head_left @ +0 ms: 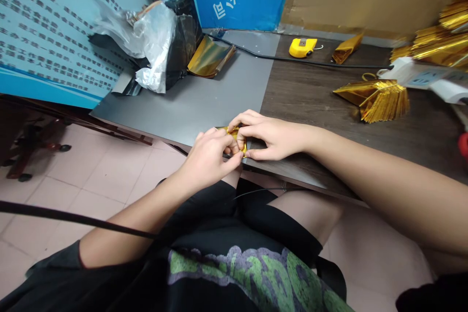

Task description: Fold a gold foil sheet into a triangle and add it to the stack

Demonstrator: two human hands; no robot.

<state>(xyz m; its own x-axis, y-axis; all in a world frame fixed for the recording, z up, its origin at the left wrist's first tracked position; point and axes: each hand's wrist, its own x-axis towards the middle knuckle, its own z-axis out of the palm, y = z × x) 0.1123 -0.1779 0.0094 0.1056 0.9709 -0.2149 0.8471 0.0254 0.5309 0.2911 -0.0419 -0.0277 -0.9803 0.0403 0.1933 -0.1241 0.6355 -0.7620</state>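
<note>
A small piece of gold foil paper point(234, 132) lies at the front edge of the table, mostly covered by my fingers. My left hand point(214, 156) is closed on its left side, thumb and fingers pressed against the foil. From the right, my right hand point(268, 136) pinches the same piece with curled fingers and thumb. Both hands touch each other over the foil, so its folds are largely hidden. Farther back on the grey sheet rests a stack of flat gold foil paper point(210, 57).
Fanned bundles of folded gold foil point(383, 100) sit at the right, near a white power strip point(405, 73). A yellow tape measure point(302, 48) and a black cable point(278, 57) lie at the back. Plastic bags point(157, 39) stand at the back left, before printed boards.
</note>
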